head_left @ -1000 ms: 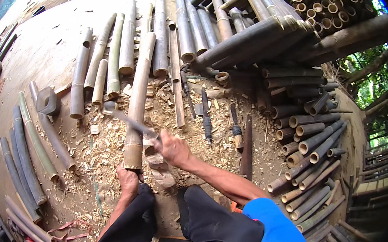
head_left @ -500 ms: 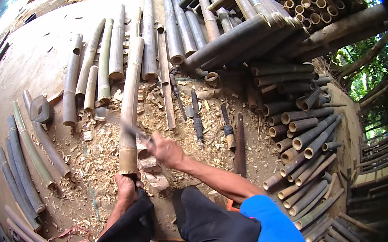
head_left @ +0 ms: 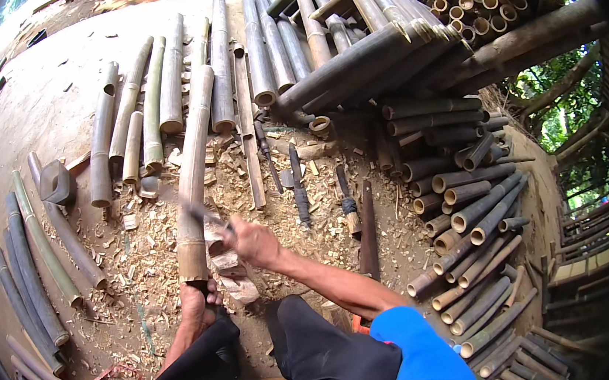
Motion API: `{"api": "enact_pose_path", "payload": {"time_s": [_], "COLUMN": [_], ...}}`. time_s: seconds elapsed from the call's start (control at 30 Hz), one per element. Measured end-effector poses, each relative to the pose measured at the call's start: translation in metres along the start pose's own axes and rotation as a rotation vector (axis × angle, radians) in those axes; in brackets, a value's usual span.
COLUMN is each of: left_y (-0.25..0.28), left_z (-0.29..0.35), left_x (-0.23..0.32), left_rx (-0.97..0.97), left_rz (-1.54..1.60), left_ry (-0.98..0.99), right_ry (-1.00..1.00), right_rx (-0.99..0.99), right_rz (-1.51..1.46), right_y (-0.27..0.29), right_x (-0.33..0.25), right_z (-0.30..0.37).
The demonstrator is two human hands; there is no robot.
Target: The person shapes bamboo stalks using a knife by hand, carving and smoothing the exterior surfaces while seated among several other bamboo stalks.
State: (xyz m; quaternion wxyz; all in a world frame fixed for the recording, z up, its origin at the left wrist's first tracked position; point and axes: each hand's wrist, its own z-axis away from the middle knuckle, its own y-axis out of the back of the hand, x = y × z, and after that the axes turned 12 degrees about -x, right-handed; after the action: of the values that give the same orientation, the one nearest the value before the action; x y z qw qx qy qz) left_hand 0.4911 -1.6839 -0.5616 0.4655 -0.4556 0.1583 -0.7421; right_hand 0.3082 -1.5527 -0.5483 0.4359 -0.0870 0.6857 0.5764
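Observation:
A tan bamboo pole (head_left: 196, 141) points away from me over the chip-strewn ground. At its near end, my left hand (head_left: 194, 312) is closed around the rim, partly hidden by the pole and my dark trouser leg. My right hand (head_left: 254, 244) is closed on the handle of a long-bladed knife (head_left: 200, 213). The blade lies across the lower part of the pole and is blurred by motion; whether it touches the pole I cannot tell. Beneath the pole, just left of my right hand, sit pale chopped wood blocks (head_left: 230, 262).
Wood chips (head_left: 157, 249) cover the ground. Beyond them lie bamboo poles (head_left: 173, 80) and a split bamboo length (head_left: 248, 143). Blades with wrapped handles (head_left: 299, 189) rest right of the pole. Stacked bamboo (head_left: 463, 236) fills the right side; curved-looking poles (head_left: 37, 258) lie left, near a grey plastic container (head_left: 58, 185).
The whole view has shifted slightly, so things sit a little lower and further left. Both hands keep their grips, and the knife stays over the pole's lower part.

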Motion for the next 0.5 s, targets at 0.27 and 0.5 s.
{"api": "enact_pose_path", "payload": {"time_s": [0.27, 0.5], "left_y": [0.002, 0.006], "left_z": [0.002, 0.002], "left_x": [-0.003, -0.005], "left_rx": [-0.005, -0.053], "left_rz": [-0.007, 0.094], "left_ry": [0.014, 0.060], "right_ry": [-0.028, 0.051], "right_rx": [-0.051, -0.074], "right_rz": [-0.042, 0.097], "right_y": [0.000, -0.014], "right_x": [-0.010, 0.011], "right_z": [0.002, 0.003]}}
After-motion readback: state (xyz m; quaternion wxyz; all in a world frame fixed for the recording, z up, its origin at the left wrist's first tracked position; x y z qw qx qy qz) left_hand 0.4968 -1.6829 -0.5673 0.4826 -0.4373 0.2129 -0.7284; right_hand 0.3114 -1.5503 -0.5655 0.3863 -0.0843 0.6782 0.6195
